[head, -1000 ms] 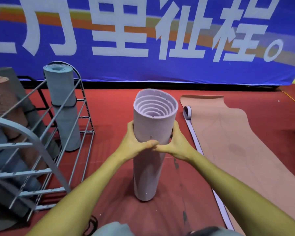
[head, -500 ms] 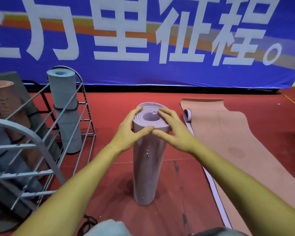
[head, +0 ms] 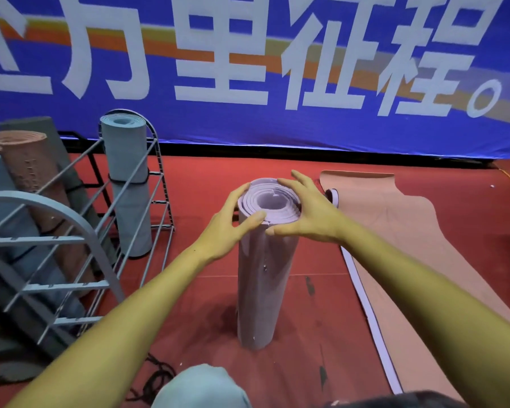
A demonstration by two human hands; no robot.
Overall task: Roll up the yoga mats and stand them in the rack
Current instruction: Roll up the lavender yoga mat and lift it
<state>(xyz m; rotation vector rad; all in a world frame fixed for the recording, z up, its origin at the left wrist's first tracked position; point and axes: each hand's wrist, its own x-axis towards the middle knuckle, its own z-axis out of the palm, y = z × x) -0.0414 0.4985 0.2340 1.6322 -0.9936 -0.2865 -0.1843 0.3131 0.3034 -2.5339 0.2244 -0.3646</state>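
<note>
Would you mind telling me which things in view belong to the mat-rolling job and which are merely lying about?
Belonging to the job:
- rolled lilac foam mat, upright on the floor, left hand and right hand at its top
- unrolled peach mat, flat on the floor
- grey metal wire rack holding rolled mats

Lying about:
- blue banner with white characters
- black cord on the red floor

Bare forearms, no sleeves reaching the wrists, no watch or rings; pale grey-blue trouser knee [head: 200,387] at bottom edge.
</note>
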